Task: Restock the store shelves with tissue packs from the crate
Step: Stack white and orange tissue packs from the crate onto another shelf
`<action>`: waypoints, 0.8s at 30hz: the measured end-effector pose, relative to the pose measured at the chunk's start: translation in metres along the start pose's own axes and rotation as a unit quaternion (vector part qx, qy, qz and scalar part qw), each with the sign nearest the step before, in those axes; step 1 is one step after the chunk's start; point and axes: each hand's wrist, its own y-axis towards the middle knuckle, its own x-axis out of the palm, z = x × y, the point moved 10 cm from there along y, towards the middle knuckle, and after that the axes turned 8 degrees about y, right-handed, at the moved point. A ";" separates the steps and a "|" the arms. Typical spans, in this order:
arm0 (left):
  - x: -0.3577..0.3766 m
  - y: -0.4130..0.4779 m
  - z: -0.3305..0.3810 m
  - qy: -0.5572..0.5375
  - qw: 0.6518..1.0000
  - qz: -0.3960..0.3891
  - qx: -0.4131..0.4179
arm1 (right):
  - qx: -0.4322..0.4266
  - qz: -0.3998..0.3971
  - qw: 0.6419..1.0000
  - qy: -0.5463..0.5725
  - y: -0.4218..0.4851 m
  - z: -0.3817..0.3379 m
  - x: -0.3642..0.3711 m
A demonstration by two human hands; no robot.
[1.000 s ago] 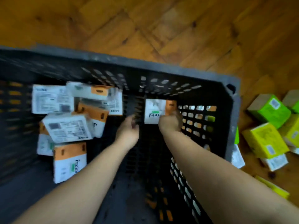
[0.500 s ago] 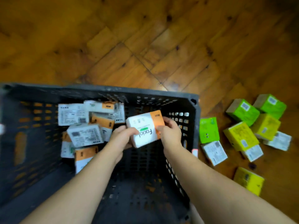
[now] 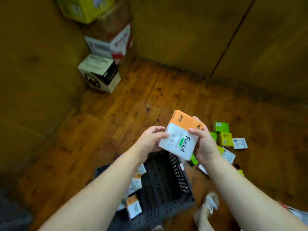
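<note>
Item: 1 tissue pack [image 3: 180, 139], orange/white. We hold it up above the crate [image 3: 165, 180] w/ left hand [image 3: 150, 140] & right hand [image 3: 205, 145], both curled round its side edges.

A white soft-wrapped tissue pack [image 3: 180, 139] with an orange band across its far end and black "facial" lettering beside a small green mark is held tilted, orange end uppermost, above the far right corner of the crate. The left hand [image 3: 150, 140] pinches its left edge; the right hand [image 3: 205, 145] grips its right side, thumb on the printed face. The dark grey perforated plastic crate [image 3: 165, 182] stands on the wooden floor. Several more white-and-orange packs [image 3: 133, 208] lie jumbled along its left side. Green and yellow packs [image 3: 225, 139] lie scattered on the floor to its right.
</note>
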 end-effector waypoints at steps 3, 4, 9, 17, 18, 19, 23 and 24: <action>0.043 -0.034 0.096 0.055 0.993 -0.048 0.089 | -0.024 -0.058 0.994 -0.091 -0.063 -0.077 0.012; 0.066 -0.044 0.120 0.089 0.986 -0.072 0.119 | -0.033 -0.071 0.988 -0.131 -0.085 -0.100 0.011; 0.207 -0.116 0.189 0.215 0.934 -0.179 0.221 | -0.110 -0.046 0.977 -0.175 -0.198 -0.209 -0.043; 0.439 -0.276 0.177 0.214 0.867 -0.346 0.288 | -0.344 0.151 0.925 -0.056 -0.453 -0.281 -0.221; 0.464 -0.299 0.169 0.211 0.861 -0.360 0.290 | -0.366 0.172 0.914 -0.037 -0.486 -0.279 -0.241; 0.487 -0.320 0.158 0.206 0.857 -0.374 0.290 | -0.383 0.192 0.903 -0.017 -0.517 -0.274 -0.259; 0.563 -0.386 0.113 0.182 0.853 -0.412 0.264 | -0.421 0.300 0.855 0.045 -0.621 -0.248 -0.329; 0.578 -0.398 0.105 0.177 0.853 -0.417 0.257 | -0.428 0.321 0.843 0.054 -0.641 -0.243 -0.343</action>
